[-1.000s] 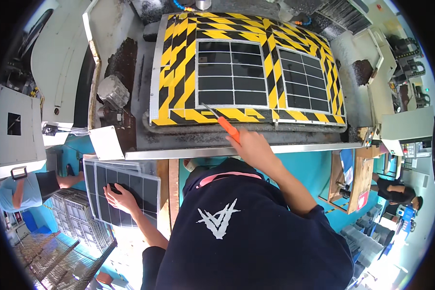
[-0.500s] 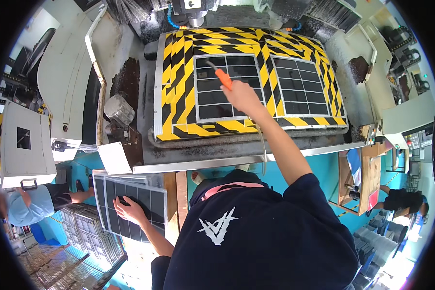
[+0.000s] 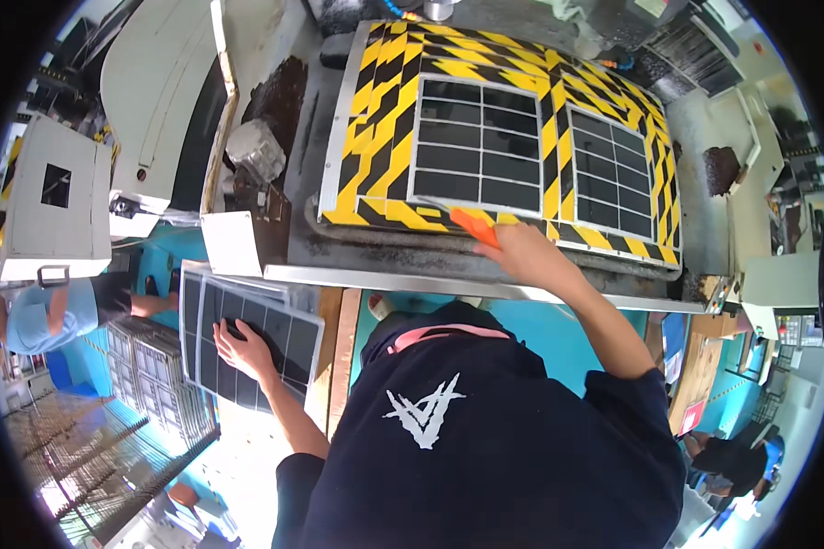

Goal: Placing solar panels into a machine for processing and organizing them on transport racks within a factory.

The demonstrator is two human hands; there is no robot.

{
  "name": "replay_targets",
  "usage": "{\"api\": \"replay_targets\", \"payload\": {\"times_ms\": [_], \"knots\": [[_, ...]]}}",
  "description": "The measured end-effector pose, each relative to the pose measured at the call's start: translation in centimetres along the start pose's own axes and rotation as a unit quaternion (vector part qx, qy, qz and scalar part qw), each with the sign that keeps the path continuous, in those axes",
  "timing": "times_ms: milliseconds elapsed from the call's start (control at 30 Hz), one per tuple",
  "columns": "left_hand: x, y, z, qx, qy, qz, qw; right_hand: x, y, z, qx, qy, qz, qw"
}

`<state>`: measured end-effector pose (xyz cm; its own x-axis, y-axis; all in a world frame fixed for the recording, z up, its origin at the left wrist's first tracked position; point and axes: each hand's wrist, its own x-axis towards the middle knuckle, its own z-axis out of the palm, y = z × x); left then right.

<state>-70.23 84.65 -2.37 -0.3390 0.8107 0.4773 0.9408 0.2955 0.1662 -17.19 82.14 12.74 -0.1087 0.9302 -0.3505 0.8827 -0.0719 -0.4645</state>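
Note:
My right hand (image 3: pixel 529 256) is closed around an orange air blow gun (image 3: pixel 472 226) with a thin metal nozzle. The nozzle points left, over the near edge of a plate (image 3: pixel 375 156) covered in yellow and black striped tape. Set into that plate are a left dark gridded panel (image 3: pixel 510 170) and a right dark gridded panel (image 3: pixel 611 188). At lower left, my left hand (image 3: pixel 243 352) lies with fingers spread on a loose dark gridded panel (image 3: pixel 288 340). Other sheets show under its far edge.
A metal machine ledge (image 3: pixel 384 284) runs in front of the plate, with a grey block (image 3: pixel 256 151) to its left. A wooden edge (image 3: pixel 330 366) borders the loose panel. People stand at far left (image 3: pixel 32 320) and far right (image 3: pixel 742 457). Stacked frames (image 3: pixel 151 375) stand at left.
My right hand with the air blow gun has moved from over the left set-in panel down to the plate's near edge. My left hand stays on the loose panel. The view has shifted.

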Motion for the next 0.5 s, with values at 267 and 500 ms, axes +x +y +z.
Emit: {"api": "replay_targets", "payload": {"times_ms": [267,500], "knots": [[0.0,0.1,0.1,0.002,0.006,0.014,1.000,-0.9,-2.7,2.0,0.025,-0.018,0.022,0.999],[0.4,-1.7,1.0,-0.019,0.007,0.064,0.998,2.4,0.8,1.4,0.042,0.182,0.138,0.973]]}}
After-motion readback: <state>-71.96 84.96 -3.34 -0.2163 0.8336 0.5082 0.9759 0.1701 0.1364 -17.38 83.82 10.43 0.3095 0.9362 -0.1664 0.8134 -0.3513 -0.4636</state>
